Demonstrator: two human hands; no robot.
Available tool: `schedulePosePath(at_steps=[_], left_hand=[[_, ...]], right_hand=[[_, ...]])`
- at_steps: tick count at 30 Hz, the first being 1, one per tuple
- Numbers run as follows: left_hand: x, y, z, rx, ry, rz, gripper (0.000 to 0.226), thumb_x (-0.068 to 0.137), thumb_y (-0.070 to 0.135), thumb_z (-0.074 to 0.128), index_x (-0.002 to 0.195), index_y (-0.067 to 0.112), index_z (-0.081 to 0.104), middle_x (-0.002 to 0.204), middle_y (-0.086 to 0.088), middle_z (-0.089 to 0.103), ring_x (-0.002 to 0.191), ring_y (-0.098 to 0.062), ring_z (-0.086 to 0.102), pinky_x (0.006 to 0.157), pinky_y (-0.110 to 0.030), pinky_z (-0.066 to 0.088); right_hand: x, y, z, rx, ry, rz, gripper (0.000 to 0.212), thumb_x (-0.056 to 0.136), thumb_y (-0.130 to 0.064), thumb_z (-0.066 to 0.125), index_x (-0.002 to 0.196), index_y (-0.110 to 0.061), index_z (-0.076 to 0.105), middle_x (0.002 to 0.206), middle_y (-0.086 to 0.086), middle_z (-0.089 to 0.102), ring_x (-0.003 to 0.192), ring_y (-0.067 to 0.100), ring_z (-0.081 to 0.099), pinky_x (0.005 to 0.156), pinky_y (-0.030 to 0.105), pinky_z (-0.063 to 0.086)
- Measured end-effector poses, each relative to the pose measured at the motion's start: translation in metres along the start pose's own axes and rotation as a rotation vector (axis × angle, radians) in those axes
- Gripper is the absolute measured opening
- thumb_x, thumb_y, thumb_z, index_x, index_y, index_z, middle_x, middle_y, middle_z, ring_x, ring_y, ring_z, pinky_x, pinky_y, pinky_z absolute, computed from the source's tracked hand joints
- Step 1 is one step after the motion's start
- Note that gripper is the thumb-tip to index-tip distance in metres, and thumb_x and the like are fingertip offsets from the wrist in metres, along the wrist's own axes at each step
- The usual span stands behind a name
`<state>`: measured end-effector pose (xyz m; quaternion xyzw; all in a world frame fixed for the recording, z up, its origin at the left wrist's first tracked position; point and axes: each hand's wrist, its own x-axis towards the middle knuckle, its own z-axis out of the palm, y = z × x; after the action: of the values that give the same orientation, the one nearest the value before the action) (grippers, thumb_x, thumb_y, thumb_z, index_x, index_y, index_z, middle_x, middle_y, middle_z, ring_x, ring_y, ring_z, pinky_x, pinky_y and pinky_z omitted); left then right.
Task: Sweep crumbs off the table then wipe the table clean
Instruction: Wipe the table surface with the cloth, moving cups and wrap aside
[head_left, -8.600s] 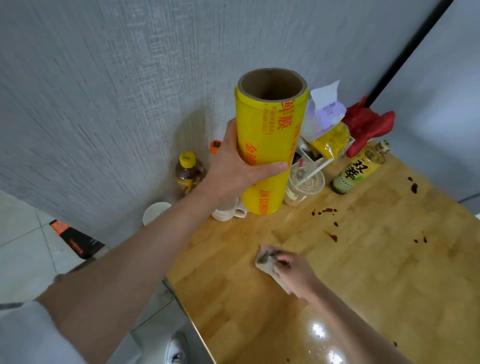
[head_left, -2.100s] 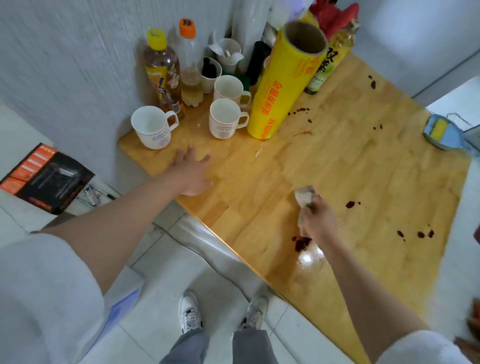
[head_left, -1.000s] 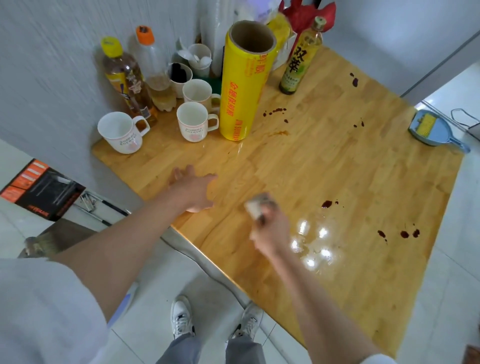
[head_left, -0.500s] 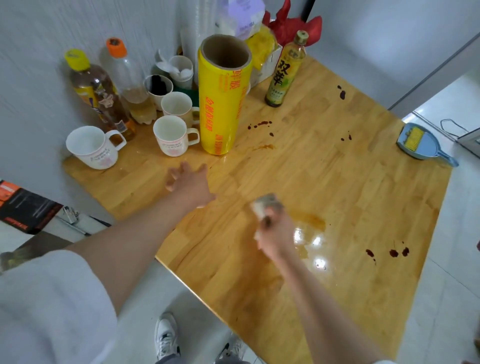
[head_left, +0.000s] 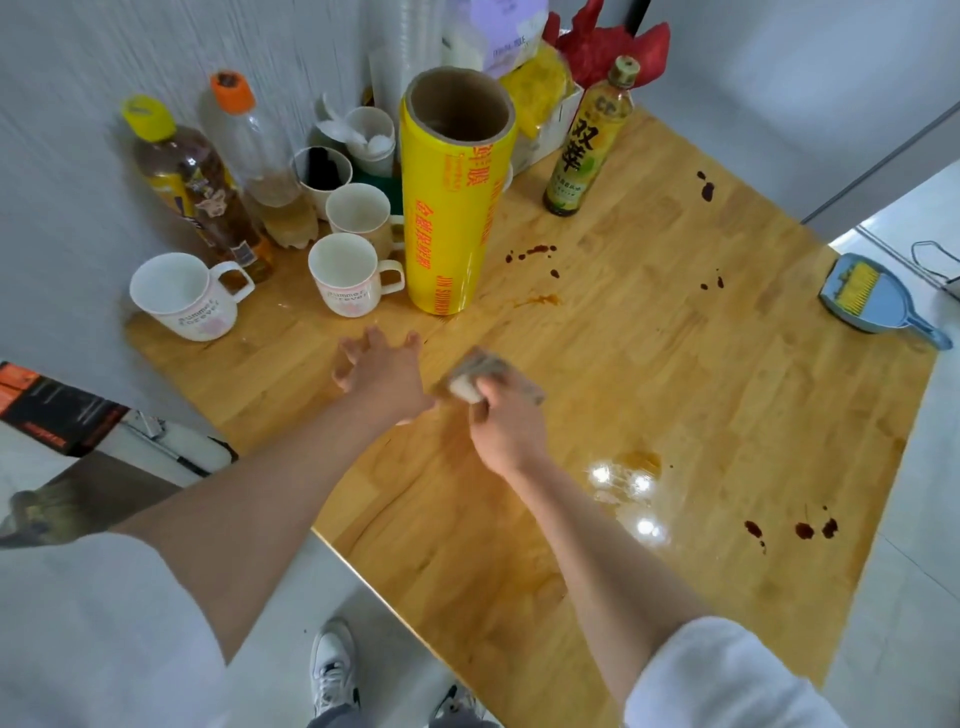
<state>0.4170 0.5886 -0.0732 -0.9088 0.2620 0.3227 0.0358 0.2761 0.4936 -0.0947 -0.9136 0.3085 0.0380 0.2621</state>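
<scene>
While the right hand (head_left: 506, 426) clenches round a crumpled grey-white cloth (head_left: 475, 376), the wad sits pressed on the wooden table (head_left: 701, 395), just in front of the yellow cling-film roll (head_left: 452, 208); motion blur hides the cloth's edges and the fingers under it. Left hand (head_left: 382, 371): released, fingers spread, resting flat on the wood beside the cloth, also in front of the roll. Stains counted: one cluster of dark red drops (head_left: 535, 254) right of the roll's base, an orange smear (head_left: 540, 300) just below them, two drops (head_left: 705, 186) far right near the wall, a small pair (head_left: 712, 283) further out, three larger drops (head_left: 800, 529) towards the table's near right edge. One wet glossy patch (head_left: 628, 478) with an amber tint lies right of the right forearm. Left of the roll: three white mugs (head_left: 347, 273), two printed with pink lettering; two paper cups behind them, contents unclear. Two plastic bottles against the wall, one yellow-capped (head_left: 195, 189), one orange-capped (head_left: 260, 156). Right of the roll: one green-labelled bottle (head_left: 584, 150). Behind it, packets and something red, cut off by the frame top. One blue dustpan (head_left: 872, 299) with a yellow-bristled brush lies off the table's far right corner. Two shoes partly visible below the near edge.
</scene>
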Motion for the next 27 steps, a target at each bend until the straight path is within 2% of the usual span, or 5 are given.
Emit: schedulePosePath(at_steps=[4,10,17,24,27], left_hand=[[0.0,0.0,0.002,-0.016,-0.001,-0.001,0.103,0.082,0.061,0.069,0.158,0.034,0.005,0.164,-0.016,-0.006,0.147,-0.052,0.002,0.111,-0.065,0.031],[-0.001,0.0,0.0,-0.024,-0.012,0.005,0.102,0.083,0.059,0.069,0.158,0.034,0.005,0.164,-0.017,-0.006,0.147,-0.052,0.001,0.112,-0.066,0.028],[-0.003,-0.002,0.005,-0.054,-0.024,0.002,0.103,0.084,0.06,0.068,0.158,0.037,0.0,0.164,-0.016,-0.013,0.147,-0.052,-0.004,0.114,-0.065,0.023],[-0.01,-0.001,0.011,-0.09,0.004,-0.003,0.09,0.09,0.051,0.065,0.156,0.045,0.004,0.165,-0.013,-0.015,0.149,-0.048,-0.007,0.117,-0.063,0.017],[-0.024,0.015,0.015,-0.027,0.102,0.026,0.083,0.092,0.031,0.065,0.154,0.046,0.013,0.164,-0.013,0.004,0.148,-0.043,0.01,0.113,-0.057,0.03]], right_hand=[[-0.032,0.059,-0.015,-0.025,-0.12,-0.217,0.032,0.09,-0.011,0.05,0.114,-0.02,0.07,0.137,-0.009,0.061,0.09,0.016,0.065,0.062,0.024,0.05],[-0.023,0.149,-0.069,0.095,0.258,0.671,0.036,0.085,-0.01,0.041,0.112,-0.032,0.052,0.111,0.008,0.059,0.077,0.032,0.065,0.061,0.039,0.055],[-0.086,0.079,-0.01,0.084,-0.324,-0.339,0.03,0.089,-0.017,0.053,0.112,-0.022,0.072,0.135,-0.023,0.058,0.103,0.015,0.067,0.081,0.034,0.057],[-0.105,0.199,-0.091,0.372,0.446,0.966,0.025,0.087,-0.013,0.044,0.104,-0.021,0.06,0.091,0.013,0.07,0.077,0.033,0.067,0.079,0.048,0.058],[-0.116,0.145,-0.038,0.232,0.285,0.472,0.009,0.084,-0.019,0.048,0.086,-0.022,0.056,0.116,0.008,0.061,0.089,0.036,0.065,0.073,0.041,0.054]])
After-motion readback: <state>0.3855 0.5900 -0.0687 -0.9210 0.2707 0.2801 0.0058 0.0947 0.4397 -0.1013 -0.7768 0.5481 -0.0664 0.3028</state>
